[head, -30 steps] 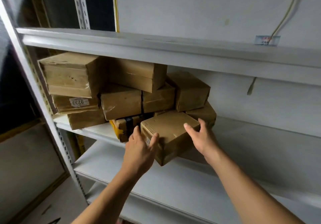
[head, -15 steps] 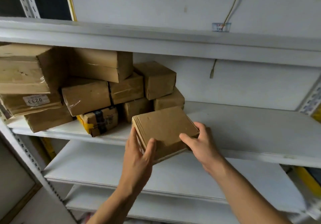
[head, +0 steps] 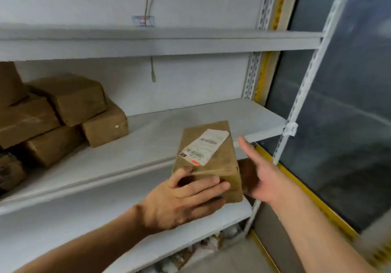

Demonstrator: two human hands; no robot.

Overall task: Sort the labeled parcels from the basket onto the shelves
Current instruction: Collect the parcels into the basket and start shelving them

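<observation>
A brown cardboard parcel [head: 220, 166] with a white printed label [head: 204, 146] facing up is held in front of the middle shelf [head: 160, 137], toward its right end. My left hand [head: 179, 200] grips the parcel's near end, thumb on top and fingers wrapped across the near face. My right hand [head: 266, 177] is at the parcel's right side with thumb and fingers spread; its fingertips are hidden behind the box. The basket is out of view.
Several brown parcels [head: 72, 99] are stacked at the left of the middle shelf. An upper shelf [head: 169, 44] runs above and a lower shelf [head: 63, 219] below. White perforated posts [head: 306, 86] and a dark glass pane [head: 349, 113] bound the right side.
The view has swung right. The parcel moved away from the stack to the right and turned label side up. My right hand let go of its edge and opened.
</observation>
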